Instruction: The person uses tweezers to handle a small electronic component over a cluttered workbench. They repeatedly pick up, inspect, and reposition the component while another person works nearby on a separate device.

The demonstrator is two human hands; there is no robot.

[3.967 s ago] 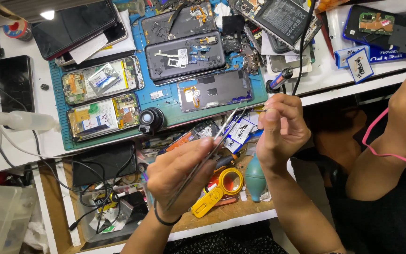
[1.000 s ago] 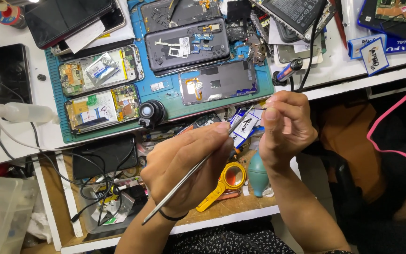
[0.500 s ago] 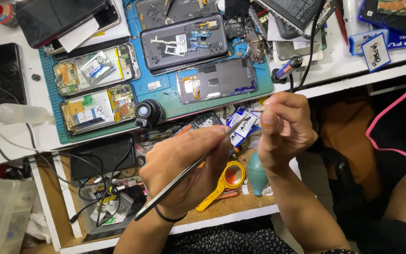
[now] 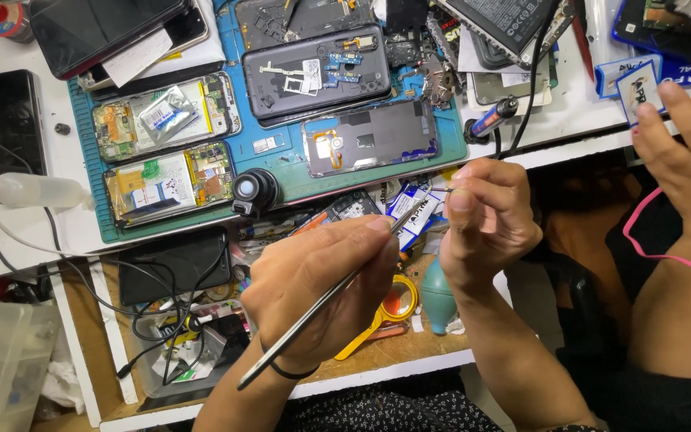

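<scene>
A: Head view. The left hand (image 4: 317, 292) is gripping long thin steel tweezers (image 4: 321, 300) pen-fashion, fingers closed narrow around the shaft, tips pointing up and to the right.

B: And the right hand (image 4: 485, 220)?

A: Thumb and forefinger are pinching a tiny part (image 4: 441, 190), fingers drawn tight together. The tweezer tips are sitting just beside that pinch, apparently touching it; I cannot tell what the part is, as it is too small.

B: Handling judgement?

A: The part is looking very light, probably fragile and easy to drop; the edges are the safest hold, with the least pressure. The tweezers are stiff, slim and smooth, best held mid-shaft as the left fingers are doing.

B: Surface?

A: Beyond the fingertips, a blue-green rubber work mat (image 4: 289, 180) is lying on a white bench (image 4: 73, 232), carrying opened phones with bare circuit boards (image 4: 165, 148) and a grey back cover (image 4: 369, 144). A black round loupe (image 4: 253, 192) is sitting at the mat edge, near the left knuckles. Below the left fingers, a yellow-handled magnifier (image 4: 385, 316) and a teal rubber air blower (image 4: 439, 292) are resting on a crowded wooden shelf (image 4: 417, 352).

B: Room?

A: Another person's hand (image 4: 685, 152), with a pink cord round the wrist, is reaching in well to the right of the right fingers.
</scene>
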